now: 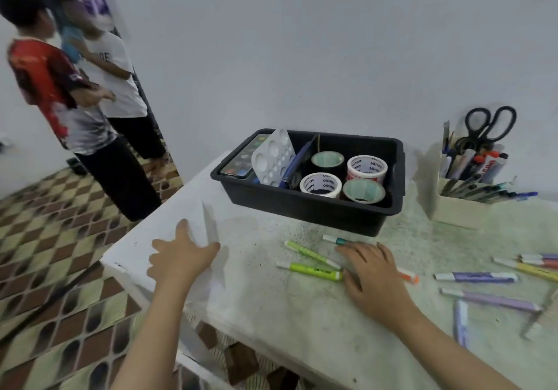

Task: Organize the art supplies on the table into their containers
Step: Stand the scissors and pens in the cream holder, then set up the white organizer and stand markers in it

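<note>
- Near left: left hand, fingers spread wide, laid against a white paper sheet at the table edge; cannot tell whether the thumb pinches the sheet.
- Near centre: right hand, palm down on the tabletop, fingers straight and close together; grips nothing.
- At the right fingertips: teal marker, touching, lying flat just near of the tub.
- Just left of the right hand: two lime-green markers, flat on the table, near ends beside the thumb.
- Right of the right hand: orange marker, partly hidden under the palm.
- Further right: purple markers and a yellow marker, loose on the table, outside both containers.
- Far centre: black tub holding four tape rolls, a white paint palette and a watercolour set.
- Far right: cream organiser with pens, markers and black scissors standing upright.
- Far left, off the table: two people standing on patterned tiles.
</note>
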Demonstrator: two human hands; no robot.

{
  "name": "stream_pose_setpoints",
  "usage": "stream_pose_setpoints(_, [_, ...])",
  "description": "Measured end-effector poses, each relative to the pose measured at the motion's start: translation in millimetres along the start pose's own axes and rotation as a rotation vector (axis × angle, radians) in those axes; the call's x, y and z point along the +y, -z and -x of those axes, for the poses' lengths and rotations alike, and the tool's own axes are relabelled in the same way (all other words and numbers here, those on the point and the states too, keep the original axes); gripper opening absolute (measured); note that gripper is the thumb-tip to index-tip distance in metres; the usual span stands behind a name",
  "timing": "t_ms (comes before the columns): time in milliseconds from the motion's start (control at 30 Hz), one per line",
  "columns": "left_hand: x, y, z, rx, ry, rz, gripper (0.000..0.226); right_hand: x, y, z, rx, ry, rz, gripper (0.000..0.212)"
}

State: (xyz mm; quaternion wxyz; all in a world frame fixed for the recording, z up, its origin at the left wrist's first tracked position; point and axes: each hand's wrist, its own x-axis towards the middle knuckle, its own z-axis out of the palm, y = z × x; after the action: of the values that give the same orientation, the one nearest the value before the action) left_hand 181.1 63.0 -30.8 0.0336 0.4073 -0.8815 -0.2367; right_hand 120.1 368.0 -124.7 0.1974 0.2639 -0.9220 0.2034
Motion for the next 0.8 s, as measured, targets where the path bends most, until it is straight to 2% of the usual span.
stream_pose_setpoints(133, [-12, 0, 5, 0.072, -0.133, 0.132, 0.075, -11, 2, 1, 0.033, -0.016, -0.011, 0.042])
stream_pose_setpoints(233, [-19, 4, 13, 0.014, -0.240, 0.400, 0.074, -24, 5, 2, 0.051, -0.026, -0.044, 0.041])
stream_pose_setpoints(333, [-19, 13, 31, -0.008, -0.390, 0.642, 0.059, -42, 11, -5, 0.038, 0.013, -0.164, 0.039])
stream_pose_setpoints(467, [-16, 25, 59, -0.221, -0.511, 0.884, 0.051, -75, 32, -8, -0.093, -0.013, -0.525, 0.034])
stream_pose_setpoints(567, [-6, 24, 75, -0.396, -0.593, 0.985, 0.059, -93, 42, -26, -0.227, -0.118, -0.926, 0.055])
stream_pose_setpoints(633, [4, 17, 83, -0.519, -0.696, 1.018, 0.061, -91, 48, -36, -0.212, -0.178, -1.124, 0.074])
stream_pose_setpoints(667, [10, 14, 87, -0.577, -0.751, 1.017, 0.061, -89, 56, -35, -0.189, -0.154, -1.147, 0.076])
stream_pose_setpoints(800, [42, 5, 104, -0.717, -0.936, 0.979, 0.069, -84, 97, -26, 0.007, -0.183, -1.203, 0.070])
